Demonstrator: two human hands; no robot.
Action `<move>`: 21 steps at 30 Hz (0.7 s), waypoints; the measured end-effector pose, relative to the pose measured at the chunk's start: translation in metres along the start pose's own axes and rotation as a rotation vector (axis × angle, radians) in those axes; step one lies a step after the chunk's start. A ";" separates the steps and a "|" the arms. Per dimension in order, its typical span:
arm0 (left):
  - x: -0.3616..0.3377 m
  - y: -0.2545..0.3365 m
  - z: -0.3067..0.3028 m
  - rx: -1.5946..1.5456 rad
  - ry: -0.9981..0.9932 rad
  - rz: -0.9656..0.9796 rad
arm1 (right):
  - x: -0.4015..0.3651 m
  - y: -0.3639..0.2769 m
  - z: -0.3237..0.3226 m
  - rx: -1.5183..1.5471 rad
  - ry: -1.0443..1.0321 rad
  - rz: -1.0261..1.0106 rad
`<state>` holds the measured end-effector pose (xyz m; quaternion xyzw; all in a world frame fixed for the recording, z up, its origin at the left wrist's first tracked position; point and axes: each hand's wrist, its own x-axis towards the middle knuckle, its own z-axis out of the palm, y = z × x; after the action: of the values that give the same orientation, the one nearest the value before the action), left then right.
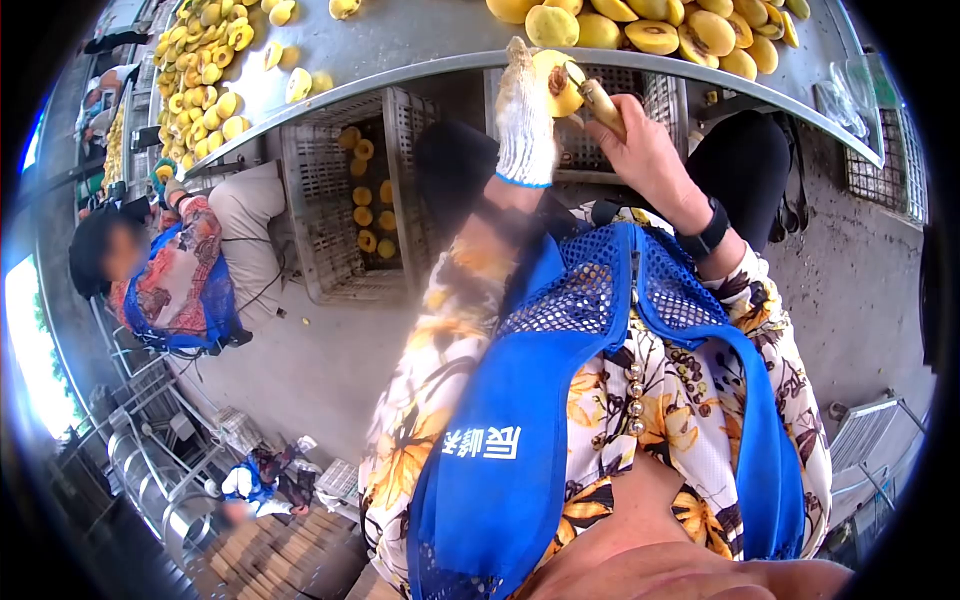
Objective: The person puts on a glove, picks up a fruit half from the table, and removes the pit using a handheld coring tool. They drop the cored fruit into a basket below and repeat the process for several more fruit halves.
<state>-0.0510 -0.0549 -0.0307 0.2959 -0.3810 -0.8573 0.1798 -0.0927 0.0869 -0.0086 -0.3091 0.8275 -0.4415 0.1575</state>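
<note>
My left hand (pixel 525 125), in a white knitted glove with a stained fingertip area, holds a halved yellow fruit (pixel 556 84) at the table's front edge. The cut face shows a brown centre. Bare, with a dark watch on the wrist, my right hand (pixel 640 145) is closed around the wooden handle of a small tool (pixel 600 106). The metal end of the tool touches or nearly touches the fruit. Just behind my hands, a pile of yellow fruit (pixel 650 38) lies on the metal table (pixel 420 45).
Fruit halves (pixel 205 85) are heaped at the table's left. Below the edge, a plastic crate (pixel 300 200) contains several pieces; another crate (pixel 665 110) stands behind my hands. A co-worker (pixel 180 270) sits at the left. A clear plastic bag (pixel 842 105) lies at the right end.
</note>
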 end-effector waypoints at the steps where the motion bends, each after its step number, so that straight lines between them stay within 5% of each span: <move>1: 0.006 -0.006 -0.004 0.019 -0.006 0.023 | -0.002 0.000 0.000 -0.012 -0.027 0.023; 13: 0.005 -0.011 -0.003 0.597 -0.112 0.582 | -0.009 -0.004 0.006 -0.002 -0.096 0.039; 17: -0.005 0.019 0.003 0.434 -0.151 0.139 | -0.012 -0.002 0.009 0.044 -0.176 0.080; 18: -0.006 0.029 0.005 0.229 -0.130 -0.183 | -0.013 -0.003 0.009 0.054 -0.192 0.085; 21: 0.001 0.025 -0.007 0.201 -0.200 -0.138 | -0.012 -0.003 0.010 0.073 -0.147 0.124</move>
<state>-0.0452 -0.0749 -0.0158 0.2513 -0.4595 -0.8503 0.0510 -0.0774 0.0871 -0.0115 -0.2831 0.8146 -0.4367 0.2561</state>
